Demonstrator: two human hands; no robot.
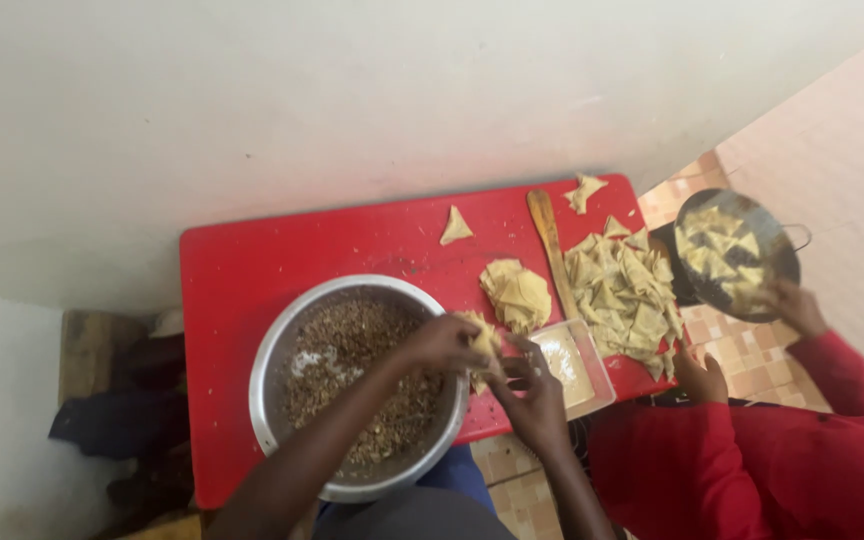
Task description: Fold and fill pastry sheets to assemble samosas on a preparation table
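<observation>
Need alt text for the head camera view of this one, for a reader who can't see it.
Seen from above, a person's left hand and right hand fold a pale pastry piece over a metal bowl of brown filling on a red table. A heap of folded pastries lies at the right, where another person in red holds a strainer.

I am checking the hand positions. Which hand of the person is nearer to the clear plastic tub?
The right hand: it is just beside the tub. The left hand is farther, over the metal bowl.
</observation>
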